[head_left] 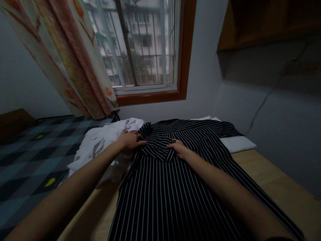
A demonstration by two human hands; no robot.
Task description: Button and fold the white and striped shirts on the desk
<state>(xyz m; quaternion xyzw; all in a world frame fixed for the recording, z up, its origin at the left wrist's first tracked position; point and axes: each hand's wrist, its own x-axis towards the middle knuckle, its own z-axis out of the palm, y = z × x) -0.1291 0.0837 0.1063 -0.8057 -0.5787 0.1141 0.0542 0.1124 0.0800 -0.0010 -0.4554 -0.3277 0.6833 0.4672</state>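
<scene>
A black shirt with thin white stripes (pixel 160 187) lies spread on a light wooden table, its near end running past the bottom of the view. One sleeve (pixel 156 147) is folded across the upper body of the shirt. At the left side of that sleeve, my left hand (pixel 131 139) grips the striped cloth, its fingertips partly hidden by the fabric. My right hand (pixel 178 147) pinches the sleeve's cuff end, over the middle of the shirt. The other sleeve (pixel 228 129) stretches out at the far right.
Crumpled white clothing (pixel 97 140) lies to the left, beside a bed with a checked cover (pixel 30 160). A folded white cloth (pixel 238 143) sits under the far-right sleeve. The wooden tabletop (pixel 278 177) meets the wall on the right. Behind are a window and a curtain (pixel 67 57).
</scene>
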